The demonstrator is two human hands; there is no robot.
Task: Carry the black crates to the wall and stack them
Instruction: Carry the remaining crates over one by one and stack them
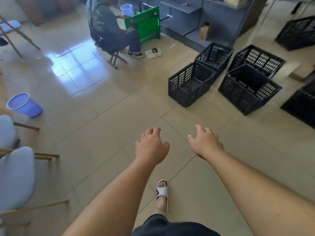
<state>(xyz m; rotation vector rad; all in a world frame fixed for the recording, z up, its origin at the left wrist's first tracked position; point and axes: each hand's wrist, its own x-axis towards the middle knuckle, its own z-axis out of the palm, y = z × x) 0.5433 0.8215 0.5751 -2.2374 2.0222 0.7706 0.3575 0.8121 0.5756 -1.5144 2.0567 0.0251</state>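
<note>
Four black crates (190, 84) sit unstacked on the floor at centre right, more at the right edge. Left hand (150, 147) and right hand (206, 142), low in frame, are loose and empty; carrying seems yet to start.

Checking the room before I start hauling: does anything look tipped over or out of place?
Yes: the blue bucket at the left lies tipped on its side on the floor, while the black crates ahead stand upright but scattered, not stacked.

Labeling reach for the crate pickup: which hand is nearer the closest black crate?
Right. The right hand is open, empty and on the side of the nearest black crate. The left hand, also empty, sits further left. Lifting likely needs both.
</note>
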